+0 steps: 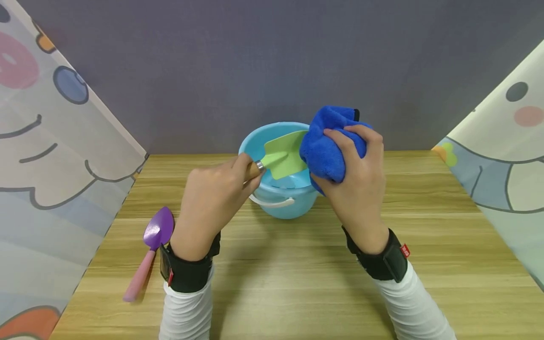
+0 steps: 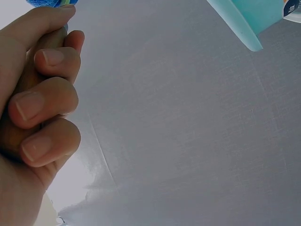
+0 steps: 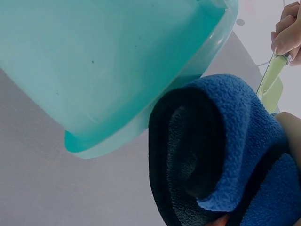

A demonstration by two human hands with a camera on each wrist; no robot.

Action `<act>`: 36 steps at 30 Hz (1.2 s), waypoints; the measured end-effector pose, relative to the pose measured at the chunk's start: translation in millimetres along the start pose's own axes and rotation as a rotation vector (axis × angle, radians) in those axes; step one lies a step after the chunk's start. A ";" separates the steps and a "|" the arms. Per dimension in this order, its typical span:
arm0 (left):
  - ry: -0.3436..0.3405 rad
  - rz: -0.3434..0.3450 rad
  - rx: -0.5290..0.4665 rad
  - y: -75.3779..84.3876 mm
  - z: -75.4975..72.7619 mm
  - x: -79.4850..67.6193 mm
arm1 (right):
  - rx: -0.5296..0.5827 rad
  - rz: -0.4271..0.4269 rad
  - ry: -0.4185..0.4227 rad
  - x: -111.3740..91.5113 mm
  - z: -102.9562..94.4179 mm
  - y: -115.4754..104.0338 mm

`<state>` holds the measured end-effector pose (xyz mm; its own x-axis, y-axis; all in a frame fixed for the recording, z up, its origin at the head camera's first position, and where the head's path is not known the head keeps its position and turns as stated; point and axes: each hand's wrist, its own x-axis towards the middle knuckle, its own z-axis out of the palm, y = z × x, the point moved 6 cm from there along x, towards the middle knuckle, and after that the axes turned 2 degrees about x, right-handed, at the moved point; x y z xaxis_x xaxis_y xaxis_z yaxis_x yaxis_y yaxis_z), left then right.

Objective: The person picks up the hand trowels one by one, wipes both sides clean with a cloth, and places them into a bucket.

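My left hand [image 1: 216, 196] grips the wooden handle [image 2: 23, 94] of a small garden trowel with a light green blade [image 1: 285, 156]. The blade is held over the mouth of a light blue bucket [image 1: 280, 210]. In my right hand [image 1: 359, 184] is a bunched blue cloth [image 1: 325, 156] with black edging, gripped at the bucket's right side. The cloth overlaps the blade's tip in the head view. From the right wrist, the folded cloth [image 3: 244, 117] shows dark grey on its other face, close to the bucket's rim [image 3: 113, 143].
A purple trowel [image 1: 159, 226] with a pink handle lies on the wooden table [image 1: 289, 293] to the left. The bucket's white handle [image 1: 272, 203] hangs down in front. Behind stands a grey wall [image 1: 263, 61], with cartoon-printed panels [image 1: 55, 127] at both sides.
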<state>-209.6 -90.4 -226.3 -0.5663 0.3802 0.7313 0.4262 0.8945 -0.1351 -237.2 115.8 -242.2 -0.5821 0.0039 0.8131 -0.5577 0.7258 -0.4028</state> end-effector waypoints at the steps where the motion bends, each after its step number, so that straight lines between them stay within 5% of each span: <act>1: 0.006 -0.002 0.000 0.0 -0.4 -0.1 | 0.004 -0.001 0.004 0.0 -0.2 0.0; 13: -0.041 -0.049 -0.002 -1.8 4.0 -0.4 | -0.016 -0.002 0.010 1.9 -3.4 2.5; 22: -0.085 -0.198 -0.097 -13.2 5.2 -1.8 | -0.021 0.002 0.052 5.5 -9.6 4.2; 36: -0.121 -0.236 -0.103 -16.5 5.6 -1.9 | -0.019 0.010 0.036 6.0 -9.3 4.2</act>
<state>-219.5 -104.5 -229.3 -0.7361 0.1947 0.6483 0.3379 0.9356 0.1027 -237.5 125.3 -235.1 -0.5658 0.0355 0.8238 -0.5402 0.7388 -0.4029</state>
